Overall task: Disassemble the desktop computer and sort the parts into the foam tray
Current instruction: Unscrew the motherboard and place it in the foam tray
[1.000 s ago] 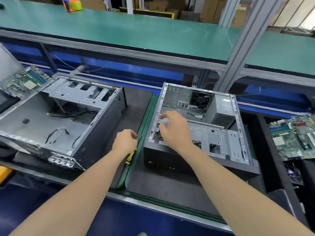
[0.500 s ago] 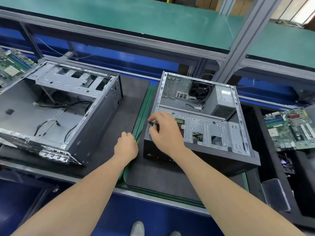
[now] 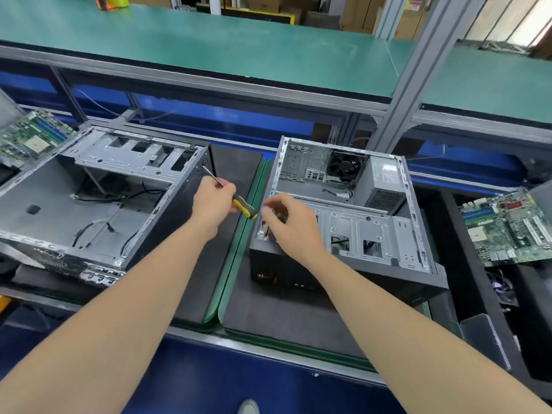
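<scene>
Bare left hand, right hand, grey shoe

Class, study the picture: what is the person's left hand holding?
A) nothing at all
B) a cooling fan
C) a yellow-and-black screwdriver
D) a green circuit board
C: the left hand grips the screwdriver by its yellow-and-black handle, with the metal shaft sticking out past the fingers.

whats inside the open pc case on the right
A black fan, a grey power supply, loose cables and the metal drive cage show inside the case. The right hand covers the cage's near-left corner, so whatever sits under it is hidden.
</scene>
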The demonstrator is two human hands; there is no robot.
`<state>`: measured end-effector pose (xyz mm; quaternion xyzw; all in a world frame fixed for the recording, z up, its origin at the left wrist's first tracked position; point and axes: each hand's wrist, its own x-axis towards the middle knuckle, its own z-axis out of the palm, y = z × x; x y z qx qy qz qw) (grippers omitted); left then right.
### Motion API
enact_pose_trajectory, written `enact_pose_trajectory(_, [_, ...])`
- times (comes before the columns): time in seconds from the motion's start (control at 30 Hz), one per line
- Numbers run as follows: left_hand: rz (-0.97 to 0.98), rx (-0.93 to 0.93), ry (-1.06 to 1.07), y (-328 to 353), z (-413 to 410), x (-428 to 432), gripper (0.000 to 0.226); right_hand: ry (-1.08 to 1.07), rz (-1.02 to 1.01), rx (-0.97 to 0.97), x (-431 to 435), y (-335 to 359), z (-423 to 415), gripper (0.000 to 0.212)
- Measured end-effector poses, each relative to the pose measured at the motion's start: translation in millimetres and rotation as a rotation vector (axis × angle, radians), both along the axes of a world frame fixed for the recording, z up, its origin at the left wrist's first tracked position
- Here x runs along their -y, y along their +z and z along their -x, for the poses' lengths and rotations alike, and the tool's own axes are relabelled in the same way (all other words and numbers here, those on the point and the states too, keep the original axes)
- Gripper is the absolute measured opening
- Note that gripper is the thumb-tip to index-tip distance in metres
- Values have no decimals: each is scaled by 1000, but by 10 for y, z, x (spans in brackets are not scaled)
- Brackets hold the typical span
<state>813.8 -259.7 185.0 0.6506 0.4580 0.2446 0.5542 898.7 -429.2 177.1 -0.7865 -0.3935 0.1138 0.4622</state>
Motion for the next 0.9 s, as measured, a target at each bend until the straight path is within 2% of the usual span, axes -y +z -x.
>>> enact_pose_trajectory(0.1, [174, 223, -75, 383, -185, 50, 14, 10, -107, -142, 66, 141, -91, 24])
enact_pose_trajectory(0.23, [395, 423, -175, 668, -412, 380, 50, -22, -249, -82, 210, 352, -247, 19])
enact_pose_trajectory(0.37, [557, 483, -301, 683, -599, 684, 50, -124, -324, 20, 412, 547, -496, 9])
enact_pose_trajectory(0.43, [465, 343, -395, 638, -673, 799, 41, -165, -300, 77, 515, 632, -653, 12])
enact_pose_trajectory(0.53, [111, 58, -501, 559, -771, 945, 20, -172, -256, 152, 621, 733, -916, 20])
enact_pose_trajectory(0.63, [-227, -29, -580, 493, -847, 994, 17, -132, -163, 237, 627, 798, -1135, 27])
enact_pose_trajectory(0.77, [-354, -110, -677, 431, -922, 1001, 33, -91, -40, 306, 552, 784, -1265, 28])
enact_pose_trajectory(0.9, [-410, -96, -768, 327, -1013, 826, 43, -84, -8, 316, 456, 753, -1328, 27])
